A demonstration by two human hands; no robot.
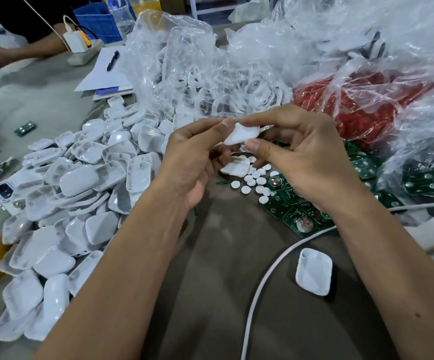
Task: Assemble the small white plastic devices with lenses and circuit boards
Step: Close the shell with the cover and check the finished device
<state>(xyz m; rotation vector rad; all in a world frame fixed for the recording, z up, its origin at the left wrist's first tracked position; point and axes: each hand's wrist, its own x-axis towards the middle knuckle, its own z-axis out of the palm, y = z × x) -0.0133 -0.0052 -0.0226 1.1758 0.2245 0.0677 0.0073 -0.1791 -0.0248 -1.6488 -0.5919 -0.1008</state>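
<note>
A: Both hands are up over the middle of the table, and between them sits one white plastic shell (241, 133). The left hand (192, 157) has its thumb curled onto the shell's left corner; the right hand (301, 154) pinches it from the other side, thumb under, forefinger over the top.

B: So both are clamped on the same piece?

A: Both on it, held above the cloth. Directly beneath lies a second white shell (236, 166), open side up, touching a scatter of small round white lenses (256, 181).

B: And the boards?

A: Green circuit boards (292, 203) spread just right of the lenses, partly under the right wrist, more of them running beneath a clear plastic bag (416, 162).

B: Left side looks busy.

A: A big heap of white shells (80, 198) there, spilling from another clear bag (197, 74). One lone shell (313, 272) lies near the right forearm, beside a white cable (267, 276). At the back right, a bag of red parts (361, 105). A pen (113, 61) rests on paper at the far left.
</note>
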